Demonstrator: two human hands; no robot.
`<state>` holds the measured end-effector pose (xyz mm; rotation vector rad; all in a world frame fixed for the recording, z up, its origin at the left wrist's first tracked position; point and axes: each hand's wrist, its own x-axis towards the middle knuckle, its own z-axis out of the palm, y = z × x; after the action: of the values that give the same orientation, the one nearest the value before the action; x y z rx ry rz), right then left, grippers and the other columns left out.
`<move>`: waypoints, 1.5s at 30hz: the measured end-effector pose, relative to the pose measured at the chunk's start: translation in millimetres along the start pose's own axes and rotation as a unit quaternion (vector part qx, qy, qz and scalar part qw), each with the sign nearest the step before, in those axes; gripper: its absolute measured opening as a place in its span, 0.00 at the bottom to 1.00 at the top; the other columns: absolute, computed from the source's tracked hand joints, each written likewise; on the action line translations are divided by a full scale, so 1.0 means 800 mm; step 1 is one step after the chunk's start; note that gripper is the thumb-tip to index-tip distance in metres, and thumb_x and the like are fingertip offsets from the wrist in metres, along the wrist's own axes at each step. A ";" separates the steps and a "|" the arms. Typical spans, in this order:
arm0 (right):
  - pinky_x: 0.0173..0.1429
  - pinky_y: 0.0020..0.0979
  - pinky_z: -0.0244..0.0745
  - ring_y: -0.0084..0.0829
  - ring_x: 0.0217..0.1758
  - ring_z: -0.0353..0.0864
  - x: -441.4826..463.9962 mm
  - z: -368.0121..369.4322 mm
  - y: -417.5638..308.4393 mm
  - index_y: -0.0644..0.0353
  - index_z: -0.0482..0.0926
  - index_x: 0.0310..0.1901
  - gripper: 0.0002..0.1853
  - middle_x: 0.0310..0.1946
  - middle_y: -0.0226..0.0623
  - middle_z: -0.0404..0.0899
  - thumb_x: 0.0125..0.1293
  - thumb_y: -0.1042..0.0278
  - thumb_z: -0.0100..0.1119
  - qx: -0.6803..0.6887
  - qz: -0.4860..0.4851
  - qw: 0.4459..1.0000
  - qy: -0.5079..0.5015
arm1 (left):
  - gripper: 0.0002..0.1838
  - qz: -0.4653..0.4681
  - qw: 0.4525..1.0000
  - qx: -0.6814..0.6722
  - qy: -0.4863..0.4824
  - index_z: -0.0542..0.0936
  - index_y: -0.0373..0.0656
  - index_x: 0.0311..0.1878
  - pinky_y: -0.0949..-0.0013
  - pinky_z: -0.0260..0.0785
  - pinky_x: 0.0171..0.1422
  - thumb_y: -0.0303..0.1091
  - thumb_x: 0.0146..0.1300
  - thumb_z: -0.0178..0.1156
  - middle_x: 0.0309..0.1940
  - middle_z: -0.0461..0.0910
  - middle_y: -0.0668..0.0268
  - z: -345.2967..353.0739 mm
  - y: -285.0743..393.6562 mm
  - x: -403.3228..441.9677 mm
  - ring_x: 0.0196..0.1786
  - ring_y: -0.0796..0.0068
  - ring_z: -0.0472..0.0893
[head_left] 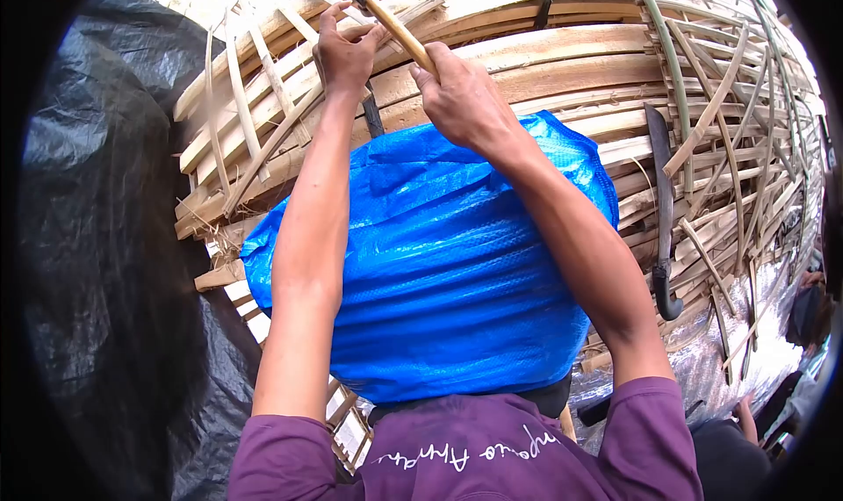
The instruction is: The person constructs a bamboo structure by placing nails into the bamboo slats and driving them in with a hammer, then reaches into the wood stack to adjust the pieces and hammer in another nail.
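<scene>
My right hand (461, 93) is closed round the wooden handle of a hammer (399, 31). The hammer's dark head is up near the top of the view, just above my left hand (347, 53). My left hand is at the bamboo strips, its fingers bent and the thumb near the forefinger; whatever lies between them is too small to make out. Blue woven sheeting (448, 264) spreads below both forearms, over stacked wooden slats (571, 57).
A long dark machete (663, 185) with a curved handle lies on the slats at right, near woven bamboo strips (729, 106). Black plastic sheeting (105, 237) hangs at left. Silvery sheeting (773, 325) and parts of other people (746, 418) show at lower right.
</scene>
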<state>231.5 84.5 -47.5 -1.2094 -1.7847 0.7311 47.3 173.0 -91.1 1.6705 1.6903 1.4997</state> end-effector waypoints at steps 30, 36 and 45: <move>0.37 0.53 0.69 0.59 0.32 0.80 0.004 -0.007 -0.008 0.65 0.74 0.49 0.15 0.28 0.60 0.79 0.75 0.60 0.52 -0.014 0.028 0.999 -0.030 | 0.32 0.038 0.999 -0.017 0.000 0.71 0.43 0.60 0.74 0.78 0.36 0.31 0.54 0.77 0.33 0.89 0.60 0.006 -0.021 0.010 0.31 0.78 0.87; 0.39 0.60 0.71 0.69 0.34 0.78 0.000 -0.002 -0.002 0.67 0.72 0.44 0.13 0.25 0.66 0.78 0.72 0.62 0.54 0.009 0.019 1.000 -0.004 | 0.32 0.030 1.000 0.000 0.004 0.72 0.43 0.60 0.73 0.78 0.41 0.32 0.54 0.77 0.33 0.89 0.60 0.002 -0.005 -0.003 0.35 0.78 0.87; 0.32 0.45 0.68 0.44 0.24 0.77 -0.003 -0.003 0.001 0.64 0.75 0.47 0.13 0.23 0.51 0.77 0.75 0.61 0.54 0.001 0.018 1.000 0.017 | 0.32 0.052 0.998 0.039 -0.018 0.67 0.36 0.64 0.76 0.79 0.41 0.28 0.60 0.73 0.37 0.89 0.56 0.000 -0.002 0.002 0.37 0.76 0.87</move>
<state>234.3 82.1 -47.5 -1.2483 -1.7390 0.7281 46.0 174.5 -91.9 1.8413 1.6874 1.4575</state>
